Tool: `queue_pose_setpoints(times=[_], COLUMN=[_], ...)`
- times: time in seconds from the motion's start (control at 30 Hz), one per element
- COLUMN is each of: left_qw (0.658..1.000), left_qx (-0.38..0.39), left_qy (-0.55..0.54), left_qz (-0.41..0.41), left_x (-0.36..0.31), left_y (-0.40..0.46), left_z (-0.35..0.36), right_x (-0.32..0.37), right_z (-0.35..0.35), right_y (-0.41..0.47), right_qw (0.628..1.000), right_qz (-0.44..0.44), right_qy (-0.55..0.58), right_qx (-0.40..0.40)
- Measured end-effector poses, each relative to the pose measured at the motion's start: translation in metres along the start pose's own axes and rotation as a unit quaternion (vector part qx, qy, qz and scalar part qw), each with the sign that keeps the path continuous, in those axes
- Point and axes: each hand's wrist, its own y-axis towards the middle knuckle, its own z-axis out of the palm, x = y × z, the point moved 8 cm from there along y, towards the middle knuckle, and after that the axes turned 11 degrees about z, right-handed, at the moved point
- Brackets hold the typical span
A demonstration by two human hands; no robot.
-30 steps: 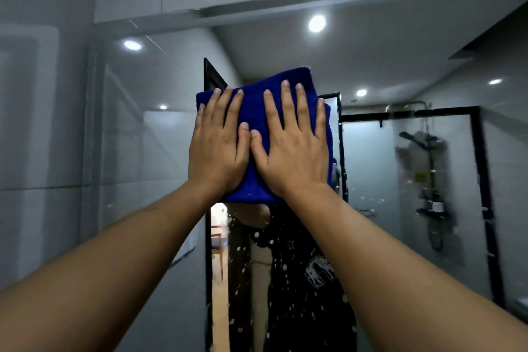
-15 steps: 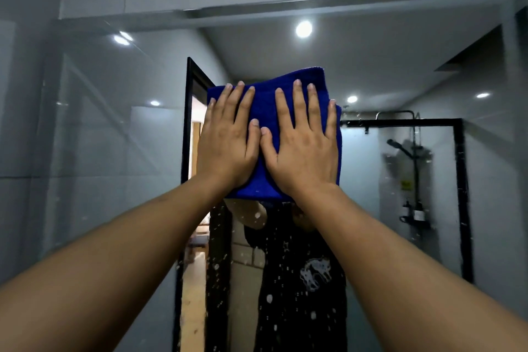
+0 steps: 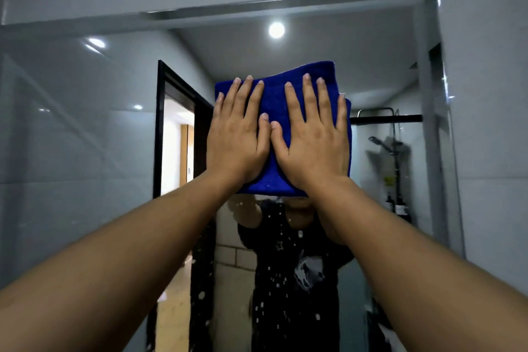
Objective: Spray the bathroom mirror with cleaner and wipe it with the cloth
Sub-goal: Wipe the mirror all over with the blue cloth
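both hands were flat on the cloth (image 3: pixel 274 100), with the fingers straight and a little spread, and they pressed it against the mirror (image 3: pixel 85 151). the left hand (image 3: pixel 238 140) covered the cloth's 9 o'clock half and the right hand (image 3: pixel 314 140) the 3 o'clock half; the two thumbs were almost touching in the middle. no hand was gripping the cloth, they only pushed on it with the palms.

the cloth was blue and folded, and it lay on the upper middle part of the glass, with the mirror's top edge well apart from it at 12 o'clock. the right edge of the mirror stood at 3 o'clock, also well apart.

about the progress, i judge that the spraying was already done, because many white droplets (image 3: pixel 274 288) were on the glass at 6 o'clock from the cloth, over the reflection of the dark shirt, and no spray bottle was in view. the wiping was in hand but not finished. the glass at 9 o'clock and near the top looked free of drops, though i cannot tell if it was wiped or never sprayed. what was left, as far as it shows, was the lower part of the mirror, where the drops were thick, and maybe the strip at 3 o'clock, where a few small marks were seen near the reflected shower (image 3: pixel 394 151).
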Motion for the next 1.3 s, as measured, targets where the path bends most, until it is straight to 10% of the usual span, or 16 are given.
queue_pose_setpoints(times=[0.63, 1.3], left_qw=[1.000, 0.999], left_qx=[-0.014, -0.017], left_qy=[-0.009, -0.014], left_qz=[0.012, 0.030], left_x=[-0.138, -0.157], left_y=[0.056, 0.042], left_z=[0.049, 0.056], right_x=[-0.151, -0.169], right_z=[-0.038, -0.037], right_y=[0.027, 0.007], right_qw=[1.000, 1.000], right_qz=[0.003, 0.016], right_qy=[-0.016, -0.019], right_qx=[0.006, 0.002])
